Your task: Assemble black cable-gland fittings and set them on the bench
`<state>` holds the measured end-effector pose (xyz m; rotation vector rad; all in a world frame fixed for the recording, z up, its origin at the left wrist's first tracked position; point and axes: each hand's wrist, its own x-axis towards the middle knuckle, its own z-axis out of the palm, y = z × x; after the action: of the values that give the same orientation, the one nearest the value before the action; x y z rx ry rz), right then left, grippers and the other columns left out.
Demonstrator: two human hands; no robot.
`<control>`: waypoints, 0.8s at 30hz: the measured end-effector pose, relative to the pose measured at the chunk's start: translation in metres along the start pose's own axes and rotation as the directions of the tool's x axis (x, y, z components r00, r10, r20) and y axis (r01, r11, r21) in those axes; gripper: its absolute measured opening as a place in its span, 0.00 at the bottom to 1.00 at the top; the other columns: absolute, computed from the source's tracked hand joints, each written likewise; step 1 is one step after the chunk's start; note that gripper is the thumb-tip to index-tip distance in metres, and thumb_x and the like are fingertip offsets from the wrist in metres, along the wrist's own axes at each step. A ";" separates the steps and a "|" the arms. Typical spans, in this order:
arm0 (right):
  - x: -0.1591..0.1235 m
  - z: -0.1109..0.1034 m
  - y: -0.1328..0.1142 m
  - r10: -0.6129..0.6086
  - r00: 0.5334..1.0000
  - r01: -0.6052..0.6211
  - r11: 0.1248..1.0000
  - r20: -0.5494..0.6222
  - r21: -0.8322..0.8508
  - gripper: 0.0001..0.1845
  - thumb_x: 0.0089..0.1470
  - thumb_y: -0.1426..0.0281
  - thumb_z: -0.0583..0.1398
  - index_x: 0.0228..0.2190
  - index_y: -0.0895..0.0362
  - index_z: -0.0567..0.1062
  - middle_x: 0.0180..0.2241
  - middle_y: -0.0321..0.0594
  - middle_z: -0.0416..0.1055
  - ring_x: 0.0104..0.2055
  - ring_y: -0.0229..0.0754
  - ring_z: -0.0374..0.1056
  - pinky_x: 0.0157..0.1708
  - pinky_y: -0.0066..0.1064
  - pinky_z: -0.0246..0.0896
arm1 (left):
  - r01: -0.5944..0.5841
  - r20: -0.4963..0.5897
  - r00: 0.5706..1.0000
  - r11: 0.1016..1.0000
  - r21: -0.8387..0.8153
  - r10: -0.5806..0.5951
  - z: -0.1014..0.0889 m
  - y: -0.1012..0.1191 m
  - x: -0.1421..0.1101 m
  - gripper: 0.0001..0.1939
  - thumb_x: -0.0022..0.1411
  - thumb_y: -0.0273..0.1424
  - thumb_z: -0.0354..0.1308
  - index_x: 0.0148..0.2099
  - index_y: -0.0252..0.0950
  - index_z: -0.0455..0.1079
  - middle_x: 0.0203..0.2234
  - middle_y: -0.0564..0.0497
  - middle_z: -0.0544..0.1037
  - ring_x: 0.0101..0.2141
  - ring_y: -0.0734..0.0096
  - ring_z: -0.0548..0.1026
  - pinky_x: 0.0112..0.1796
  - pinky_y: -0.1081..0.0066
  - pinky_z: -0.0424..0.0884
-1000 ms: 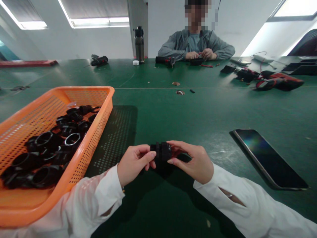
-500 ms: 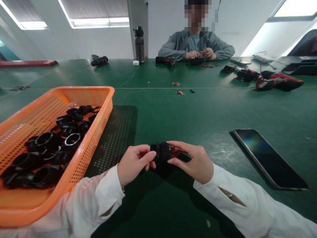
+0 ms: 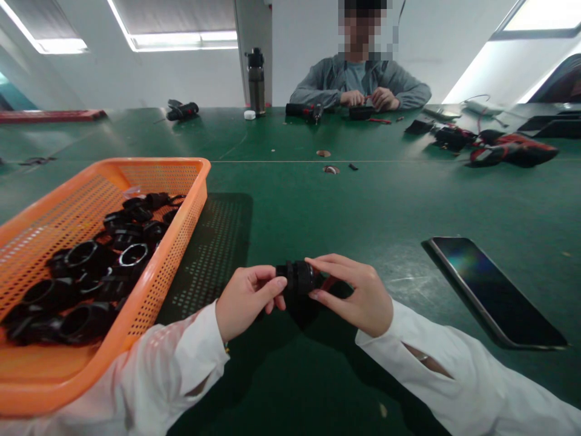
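Observation:
A black ribbed cable gland is held level between my two hands, just above the green table. My left hand pinches its narrower left end between thumb and fingers. On the wider right end, the thumb and fingertips of my right hand are closed around the rim. Left of my hands stands an orange perforated basket with several black ring-shaped fittings lying loose in it.
A phone lies to my right. Across the table a person in a grey jacket works with both hands at small parts. Further off are a bottle, a black power tool and a red-and-black tool.
The fingers of my right hand have shifted slightly on the gland's rim, the upper ones lifting a little. My left hand and the gland stay almost still.

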<state>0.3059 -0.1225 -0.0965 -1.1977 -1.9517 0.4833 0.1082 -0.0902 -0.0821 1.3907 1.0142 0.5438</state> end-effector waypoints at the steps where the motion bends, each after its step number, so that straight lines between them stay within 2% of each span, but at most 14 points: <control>1: 0.000 0.000 0.000 -0.001 1.000 0.001 1.000 -0.006 0.001 0.16 0.47 0.72 0.61 0.41 0.56 0.77 0.38 0.44 0.77 0.36 0.42 0.74 0.35 0.31 0.72 | 0.001 0.001 1.000 1.000 -0.002 -0.001 0.000 0.000 0.000 0.15 0.50 0.41 0.55 0.23 0.34 0.63 0.14 0.55 0.69 0.15 0.81 0.60 0.19 0.77 0.55; 8: -0.001 0.003 0.002 0.027 0.998 -0.023 0.998 -0.055 0.066 0.20 0.45 0.73 0.62 0.44 0.56 0.74 0.33 0.40 0.76 0.32 0.39 0.73 0.35 0.31 0.71 | -0.008 0.005 1.000 1.000 0.001 0.008 0.001 -0.002 0.000 0.15 0.50 0.41 0.55 0.23 0.34 0.62 0.14 0.55 0.69 0.15 0.81 0.60 0.19 0.77 0.54; 13: -0.001 0.003 0.001 -0.020 0.998 0.024 0.997 -0.060 0.067 0.14 0.46 0.73 0.62 0.38 0.56 0.76 0.32 0.40 0.77 0.31 0.39 0.72 0.34 0.31 0.70 | -0.009 0.008 1.000 1.000 0.002 0.009 0.001 -0.002 0.000 0.15 0.50 0.41 0.54 0.24 0.34 0.63 0.14 0.55 0.69 0.15 0.81 0.60 0.19 0.77 0.54; 24: 0.000 0.002 0.000 0.009 0.999 -0.005 0.996 -0.047 0.087 0.14 0.48 0.71 0.62 0.40 0.54 0.76 0.32 0.39 0.77 0.31 0.39 0.73 0.34 0.31 0.70 | -0.012 0.010 1.000 1.000 0.013 0.012 -0.001 -0.002 0.000 0.15 0.51 0.40 0.55 0.23 0.34 0.63 0.14 0.55 0.69 0.15 0.81 0.60 0.19 0.77 0.55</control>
<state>0.3046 -0.1224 -0.0981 -1.1517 -1.8677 0.5336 0.1072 -0.0902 -0.0839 1.4109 1.0036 0.5398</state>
